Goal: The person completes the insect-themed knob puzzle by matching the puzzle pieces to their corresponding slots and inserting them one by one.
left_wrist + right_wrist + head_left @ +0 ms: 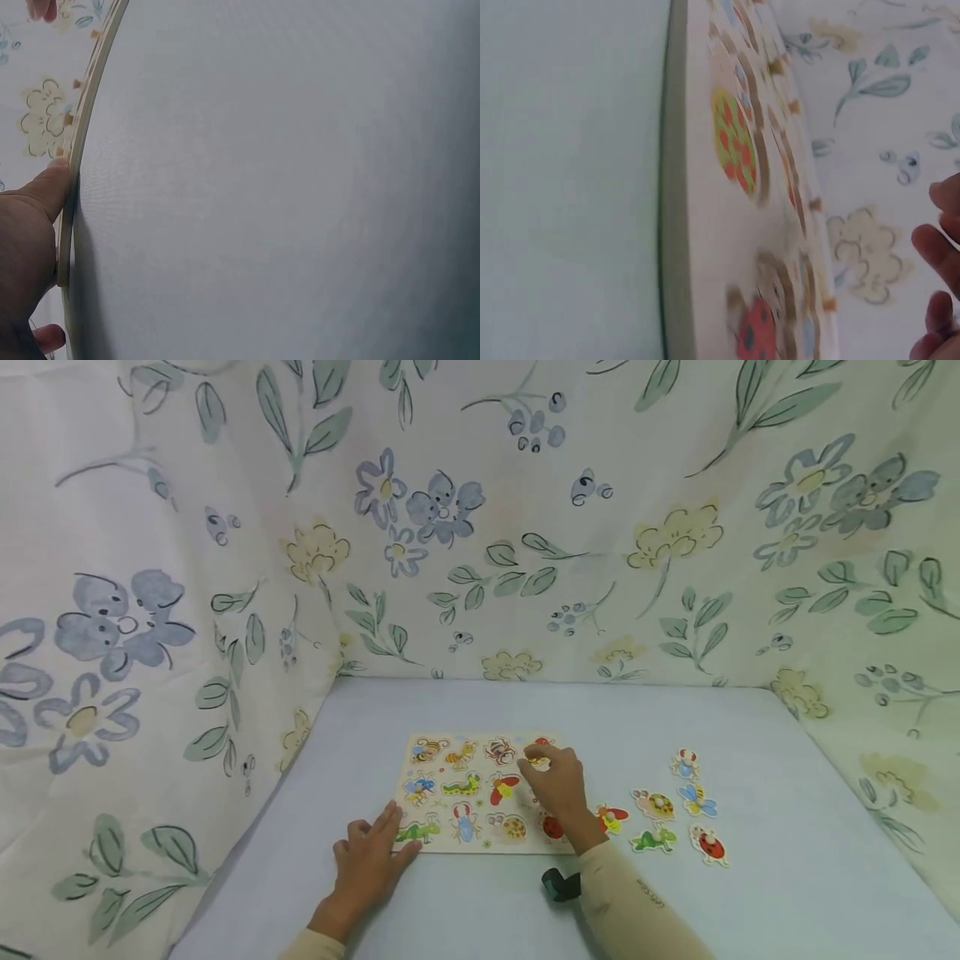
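A wooden insect puzzle board [480, 847] lies flat, with several pieces in its picture rows. At its lower left corner rests my left hand [367, 860], fingers spread along the side; in the left wrist view the thumb [52, 187] touches the board's edge [90, 97]. My right hand [558, 781] hovers over the board's right part, thumb and forefinger bent toward each other above a yellow picture. The right wrist view shows its fingers [937, 247] bent with nothing visible between them. The right hand and wrist hide part of the right-hand pictures.
Right of the board lie loose pieces: a red-winged insect [611, 818], snail [652, 805], grasshopper [654, 837], beetle [686, 764], blue-winged bee [697, 800] and ladybird [708, 845]. A dark object [558, 885] sits by the right sleeve. Floral cloth [480, 527] walls the table's back and sides.
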`<action>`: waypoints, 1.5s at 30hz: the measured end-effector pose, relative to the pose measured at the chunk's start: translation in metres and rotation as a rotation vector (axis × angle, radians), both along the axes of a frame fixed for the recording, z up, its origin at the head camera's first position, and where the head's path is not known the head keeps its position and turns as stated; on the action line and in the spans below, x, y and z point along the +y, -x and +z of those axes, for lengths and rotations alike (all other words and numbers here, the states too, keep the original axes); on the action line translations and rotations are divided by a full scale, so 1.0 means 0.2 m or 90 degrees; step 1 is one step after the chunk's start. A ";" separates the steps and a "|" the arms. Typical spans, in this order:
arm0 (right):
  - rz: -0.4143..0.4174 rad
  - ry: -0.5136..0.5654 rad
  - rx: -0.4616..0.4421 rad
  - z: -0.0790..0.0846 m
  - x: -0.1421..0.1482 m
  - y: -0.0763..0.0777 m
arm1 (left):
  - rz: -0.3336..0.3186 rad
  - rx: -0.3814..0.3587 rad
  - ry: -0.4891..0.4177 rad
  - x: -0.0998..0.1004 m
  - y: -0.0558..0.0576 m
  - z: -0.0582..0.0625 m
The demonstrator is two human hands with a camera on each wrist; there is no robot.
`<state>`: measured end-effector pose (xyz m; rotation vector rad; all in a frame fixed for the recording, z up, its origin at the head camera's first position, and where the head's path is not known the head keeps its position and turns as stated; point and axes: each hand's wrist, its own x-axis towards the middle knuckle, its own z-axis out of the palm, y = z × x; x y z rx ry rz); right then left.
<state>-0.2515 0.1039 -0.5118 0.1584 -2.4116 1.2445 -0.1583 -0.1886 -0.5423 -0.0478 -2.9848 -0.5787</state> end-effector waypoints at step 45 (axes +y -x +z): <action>-0.137 -0.036 -0.116 -0.15 0.54 -0.31 | -0.013 -0.010 -0.023 -0.03 0.03 -0.03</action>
